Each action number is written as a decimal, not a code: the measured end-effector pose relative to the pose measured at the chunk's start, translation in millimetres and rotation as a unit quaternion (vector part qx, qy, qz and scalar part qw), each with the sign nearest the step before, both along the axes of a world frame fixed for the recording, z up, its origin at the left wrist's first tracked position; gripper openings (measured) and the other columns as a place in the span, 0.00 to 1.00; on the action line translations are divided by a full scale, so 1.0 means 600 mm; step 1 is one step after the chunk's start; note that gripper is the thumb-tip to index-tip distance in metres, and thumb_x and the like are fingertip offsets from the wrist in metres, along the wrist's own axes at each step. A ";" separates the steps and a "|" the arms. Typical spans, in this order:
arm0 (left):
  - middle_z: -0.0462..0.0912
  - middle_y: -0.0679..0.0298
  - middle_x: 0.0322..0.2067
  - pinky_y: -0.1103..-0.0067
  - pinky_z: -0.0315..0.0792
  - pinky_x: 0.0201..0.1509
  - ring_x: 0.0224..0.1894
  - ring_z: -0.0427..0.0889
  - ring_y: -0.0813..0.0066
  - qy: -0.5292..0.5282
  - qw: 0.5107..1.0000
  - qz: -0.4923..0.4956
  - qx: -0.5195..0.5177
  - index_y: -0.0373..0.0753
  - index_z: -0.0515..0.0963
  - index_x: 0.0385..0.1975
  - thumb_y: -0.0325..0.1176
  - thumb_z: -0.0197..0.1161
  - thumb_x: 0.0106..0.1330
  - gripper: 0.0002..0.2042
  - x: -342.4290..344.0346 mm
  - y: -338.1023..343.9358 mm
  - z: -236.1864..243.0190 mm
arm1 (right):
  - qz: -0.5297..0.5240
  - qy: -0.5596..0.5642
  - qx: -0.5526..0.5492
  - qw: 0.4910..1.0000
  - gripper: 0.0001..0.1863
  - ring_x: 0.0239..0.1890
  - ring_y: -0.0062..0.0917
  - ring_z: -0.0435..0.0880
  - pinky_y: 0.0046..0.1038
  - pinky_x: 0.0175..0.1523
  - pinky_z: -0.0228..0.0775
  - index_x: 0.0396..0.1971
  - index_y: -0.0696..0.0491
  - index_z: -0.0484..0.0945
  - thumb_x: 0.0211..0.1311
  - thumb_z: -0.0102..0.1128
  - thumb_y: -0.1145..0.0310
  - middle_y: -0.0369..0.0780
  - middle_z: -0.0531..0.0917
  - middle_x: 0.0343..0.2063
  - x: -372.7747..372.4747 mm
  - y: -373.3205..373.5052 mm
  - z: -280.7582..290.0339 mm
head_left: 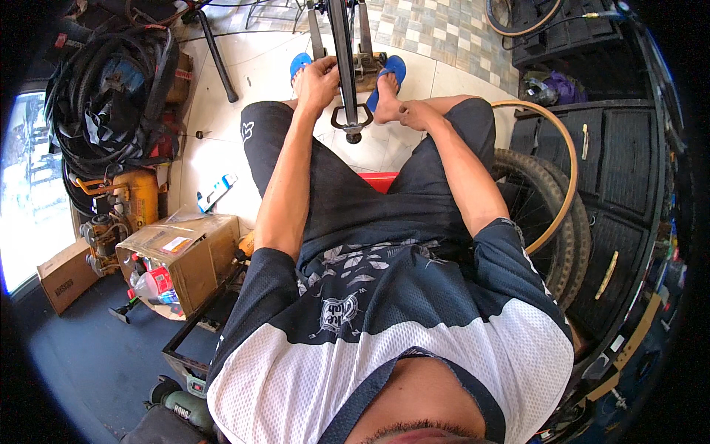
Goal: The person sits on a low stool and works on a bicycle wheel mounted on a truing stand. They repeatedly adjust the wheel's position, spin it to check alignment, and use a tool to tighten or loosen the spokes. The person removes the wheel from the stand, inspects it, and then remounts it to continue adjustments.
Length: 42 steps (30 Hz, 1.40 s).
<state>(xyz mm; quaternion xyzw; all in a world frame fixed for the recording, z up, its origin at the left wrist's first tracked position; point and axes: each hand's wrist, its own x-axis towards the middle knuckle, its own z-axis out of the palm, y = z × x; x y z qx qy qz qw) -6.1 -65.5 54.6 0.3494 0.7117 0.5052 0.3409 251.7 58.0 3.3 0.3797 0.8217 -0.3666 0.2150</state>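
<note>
Between my knees stands a bicycle wheel with a black rim [342, 55], seen edge-on in what looks like a grey truing stand [316, 33]. A dark loop-shaped caliper with a knob [354, 138] sits at the rim's near end. My left hand [318, 85] is at the left side of the rim, its fingers curled in; what they grip is hidden. Apart from the wheel, my right hand [419, 116] hangs over my right shin with its fingers curled together. Whether it holds something small I cannot make out. Blue flip-flops [397, 68] are on my feet, beside the stand's base.
Knobby tyres [569, 255] and a tan-edged hoop [568, 163] lean at my right against black drawers [629, 148]. At left are hanging black tubes and tyres [96, 96], a yellow machine [140, 196] and a cardboard box [200, 255] with bottles.
</note>
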 end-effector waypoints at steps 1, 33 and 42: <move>0.86 0.62 0.30 0.75 0.75 0.39 0.34 0.83 0.73 0.002 1.000 -0.006 0.006 0.38 0.85 0.46 0.39 0.63 0.68 0.14 -0.004 -0.002 -0.024 | 0.006 0.006 0.000 1.000 0.26 0.35 0.37 0.86 0.34 0.38 0.76 0.56 0.60 0.79 0.56 0.63 0.67 0.54 0.86 0.36 -0.002 -0.002 0.003; 0.89 0.55 0.34 0.70 0.76 0.47 0.40 0.86 0.59 0.113 0.993 0.005 -0.035 0.45 0.88 0.41 0.40 0.58 0.63 0.14 0.011 -0.007 -0.006 | 0.010 0.005 0.006 1.000 0.27 0.35 0.38 0.87 0.35 0.38 0.77 0.56 0.61 0.78 0.56 0.64 0.67 0.53 0.87 0.36 -0.001 0.003 -0.012; 0.87 0.54 0.41 0.73 0.78 0.46 0.39 0.85 0.69 0.024 0.997 0.056 0.055 0.33 0.81 0.50 0.27 0.55 0.65 0.15 -0.011 0.009 0.034 | -0.003 -0.008 -0.002 1.000 0.26 0.34 0.38 0.86 0.35 0.37 0.77 0.56 0.60 0.78 0.57 0.64 0.66 0.53 0.86 0.35 0.003 0.004 -0.014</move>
